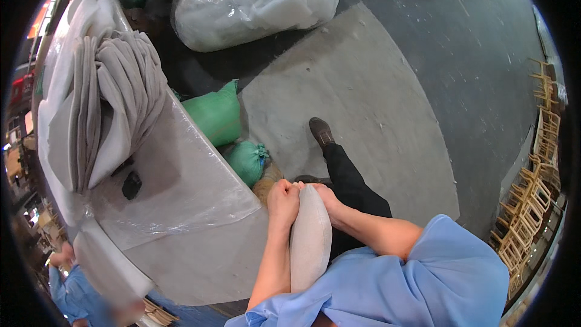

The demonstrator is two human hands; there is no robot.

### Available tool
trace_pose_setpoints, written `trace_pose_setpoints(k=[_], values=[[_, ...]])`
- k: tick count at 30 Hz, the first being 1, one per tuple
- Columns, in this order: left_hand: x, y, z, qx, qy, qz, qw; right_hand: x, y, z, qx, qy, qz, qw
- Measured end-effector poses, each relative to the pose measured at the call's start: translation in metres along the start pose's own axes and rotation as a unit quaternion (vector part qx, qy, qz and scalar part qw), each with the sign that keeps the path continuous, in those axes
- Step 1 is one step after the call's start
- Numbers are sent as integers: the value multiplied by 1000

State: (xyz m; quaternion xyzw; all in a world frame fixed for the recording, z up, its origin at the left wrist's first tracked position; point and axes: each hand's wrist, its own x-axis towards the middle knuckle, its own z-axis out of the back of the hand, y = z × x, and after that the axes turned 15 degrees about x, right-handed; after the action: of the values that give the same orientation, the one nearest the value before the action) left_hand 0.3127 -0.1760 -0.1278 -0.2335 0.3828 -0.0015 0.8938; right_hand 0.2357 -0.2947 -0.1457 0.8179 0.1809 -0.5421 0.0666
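Note:
A pale beige padded cushion [310, 242] is held edge-up against my body, between my forearms. Its far end is in both my hands. My left hand [283, 202] is closed with its fingers curled over the cushion's far left edge. On the other side my right hand [327, 197] grips the same end, its fingers partly hidden behind the cushion. The two hands nearly meet at the tip. Left of them is the corner of a table under clear plastic [187, 188], bearing a pile of folded grey fabric covers [124, 94] and a small black object [131, 184].
Two green sacks [215, 114] [247, 162] stand beside the table. A large clear bag of white stuffing [257, 3] lies beyond. Grey sheeting [357, 103] covers part of the floor. Wooden chair frames [526, 200] line the right, and another person [78, 293] is at lower left.

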Motion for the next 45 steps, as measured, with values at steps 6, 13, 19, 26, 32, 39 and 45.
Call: trace_pose_setpoints(k=[6, 13, 19, 26, 32, 39, 45], values=[[-1, -28, -8, 20, 0, -63, 998, -27, 10, 8, 40, -19, -9, 999], [0, -11, -14, 21, 11, -74, 997, -16, 10, 6, 27, -4, -35, 999], [5, -4, -6, -53, 55, -72, 994, -6, 11, 4, 13, -36, -17, 999], [4, -2, 4, -34, 53, -78, 995, 34, 3, 46, -220, 92, 56, 970], [-5, -18, 36, -59, 9, -65, 996, 84, -27, 77, 8, 93, -50, 994], [-25, -45, 64, -420, 38, -86, 903, 26, 0, 9, -213, -77, 136, 964], [-43, -53, 83, -358, 101, -33, 928, -14, 27, -7, 3, 17, 248, 969]])
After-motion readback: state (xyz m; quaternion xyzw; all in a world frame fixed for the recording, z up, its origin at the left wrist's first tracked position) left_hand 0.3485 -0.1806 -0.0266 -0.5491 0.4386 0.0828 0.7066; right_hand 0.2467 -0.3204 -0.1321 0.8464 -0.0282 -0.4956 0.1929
